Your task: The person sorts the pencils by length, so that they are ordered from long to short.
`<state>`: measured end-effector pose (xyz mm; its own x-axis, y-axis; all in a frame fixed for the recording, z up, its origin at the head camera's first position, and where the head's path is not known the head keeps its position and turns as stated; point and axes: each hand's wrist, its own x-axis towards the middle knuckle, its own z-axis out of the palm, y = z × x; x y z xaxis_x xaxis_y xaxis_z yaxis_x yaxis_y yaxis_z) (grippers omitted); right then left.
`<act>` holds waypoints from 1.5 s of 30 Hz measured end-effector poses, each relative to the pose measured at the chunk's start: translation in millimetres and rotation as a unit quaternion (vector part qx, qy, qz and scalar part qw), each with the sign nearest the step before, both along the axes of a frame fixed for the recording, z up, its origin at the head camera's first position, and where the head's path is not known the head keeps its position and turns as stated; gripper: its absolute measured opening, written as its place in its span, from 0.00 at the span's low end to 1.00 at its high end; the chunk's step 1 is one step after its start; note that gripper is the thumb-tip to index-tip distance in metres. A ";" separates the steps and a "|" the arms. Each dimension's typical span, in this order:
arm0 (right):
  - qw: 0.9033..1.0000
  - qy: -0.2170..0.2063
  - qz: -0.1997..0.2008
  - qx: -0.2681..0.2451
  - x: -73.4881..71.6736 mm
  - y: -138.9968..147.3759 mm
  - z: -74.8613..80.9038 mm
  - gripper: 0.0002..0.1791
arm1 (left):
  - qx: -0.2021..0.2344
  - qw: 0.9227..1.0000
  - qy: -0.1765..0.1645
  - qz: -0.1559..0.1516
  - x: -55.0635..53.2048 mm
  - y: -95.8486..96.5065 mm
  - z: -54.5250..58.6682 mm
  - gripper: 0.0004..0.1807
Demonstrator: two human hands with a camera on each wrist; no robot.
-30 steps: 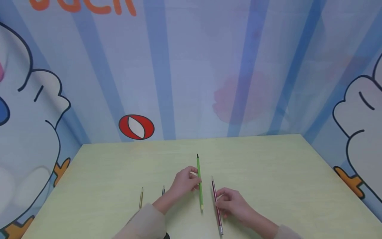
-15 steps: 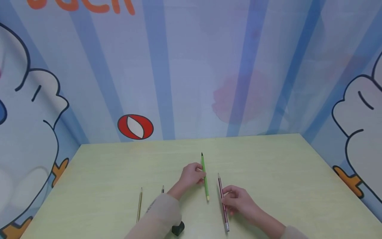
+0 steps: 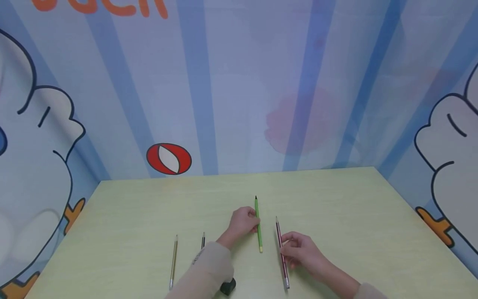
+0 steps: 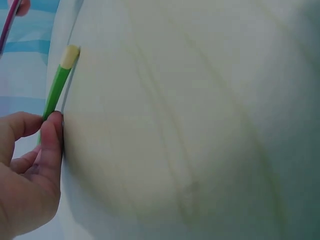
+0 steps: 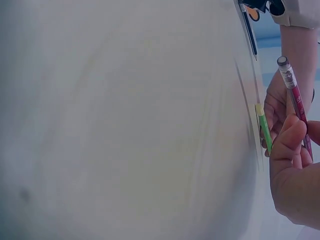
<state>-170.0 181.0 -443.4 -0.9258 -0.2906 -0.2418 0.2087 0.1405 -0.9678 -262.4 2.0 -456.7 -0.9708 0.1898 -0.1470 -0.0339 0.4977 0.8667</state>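
Blue-striped backdrop (image 3: 242, 95) | pale tabletop (image 3: 328, 199), apparently wood-grained | hands (image 3: 242, 222) (image 3: 303, 252) pinch green pencil (image 3: 259, 238) (left), maroon pencil (image 3: 285, 270) (right)

I've got a pale yellow-green tabletop (image 3: 336, 199) before me, blue-striped backdrop (image 3: 242, 83) rising right behind it! Outlined white cartoon figure (image 3: 37, 166) on my left, another white figure (image 3: 455, 166) right, orange lettering (image 3: 121, 11) cropped up top, red-and-white oval (image 3: 169, 159) just above the far edge!

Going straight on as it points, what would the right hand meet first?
Past its slim maroon pencil, probably the slim green pencil with a yellow end, held in the left hand; depth is unclear.
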 end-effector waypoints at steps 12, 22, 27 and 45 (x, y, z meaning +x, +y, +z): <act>1.000 -0.005 -0.004 0.007 -1.7 -0.6 -1.1 0.20 | -0.064 0.998 0.023 0.019 -0.1 4.3 -3.2 0.14; 1.000 0.005 -0.009 0.011 -9.9 -1.2 2.9 0.21 | -0.076 0.996 0.034 0.018 2.5 4.0 -4.3 0.13; 0.999 0.005 -0.027 0.029 -19.1 -4.5 6.6 0.20 | -0.098 0.994 0.047 0.026 6.0 6.9 -4.8 0.12; 0.988 0.036 -0.093 0.114 -69.2 -19.2 15.3 0.16 | -0.113 0.992 0.039 0.044 6.8 11.8 -3.5 0.10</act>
<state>-239.2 161.8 -428.1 -0.9751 -0.0594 -0.2136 0.1838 0.3229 -0.9284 -255.6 13.8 -460.1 -0.9921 0.0752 -0.1004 -0.0231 0.6774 0.7352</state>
